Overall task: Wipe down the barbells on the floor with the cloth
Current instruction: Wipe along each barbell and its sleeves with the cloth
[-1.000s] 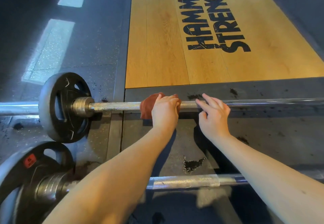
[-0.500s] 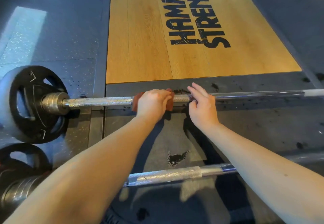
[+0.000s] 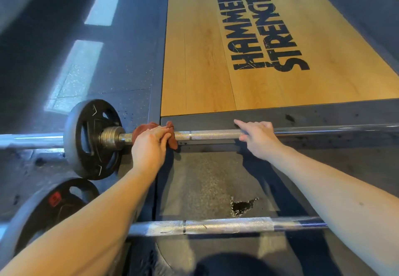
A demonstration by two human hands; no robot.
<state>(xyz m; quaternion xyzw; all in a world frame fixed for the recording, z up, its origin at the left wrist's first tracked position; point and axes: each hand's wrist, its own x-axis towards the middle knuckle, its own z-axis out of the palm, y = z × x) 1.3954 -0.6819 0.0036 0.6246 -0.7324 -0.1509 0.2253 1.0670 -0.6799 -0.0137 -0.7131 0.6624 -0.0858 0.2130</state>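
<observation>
Head view: the left fingers (image 3: pixel 160 132) are clenched round a rust-red cloth (image 3: pixel 141 128), wrapping it about the shaft of the far barbell (image 3: pixel 216 135), so the left hand (image 3: pixel 151 146) grips cloth and steel together. At 3 o'clock from it, well apart along the same shaft, the right fingers (image 3: pixel 240 123) lie relaxed across the top of the bar, the index stretched straight out toward 11 o'clock and grasping nothing. The right hand (image 3: pixel 260 140) merely rests there as a steady.

Just beside the cloth at 9 o'clock sits the collar (image 3: pixel 111 138), and beyond it the black weight plate (image 3: pixel 90 144) stands on the floor (image 3: pixel 205 178). At 12 o'clock of the bar spreads the wooden platform (image 3: pixel 200 64). At 6 o'clock, nearer the person, lies the near barbell (image 3: pixel 216 225), with no hand on it.

The step in hand, as I judge it, is wiping the knurled stretch between the collar and the right hand. To do it well, the cloth should encircle the shaft fully, since a pass over the top alone leaves the underside untouched (knurling likely traps sweat and chalk). A slight twist of the wrist on each stroke would reach all round. The right hand ought to press down so the bar does not roll on its plate. Working right up against the collar matters too, as grime tends to gather in that corner.
</observation>
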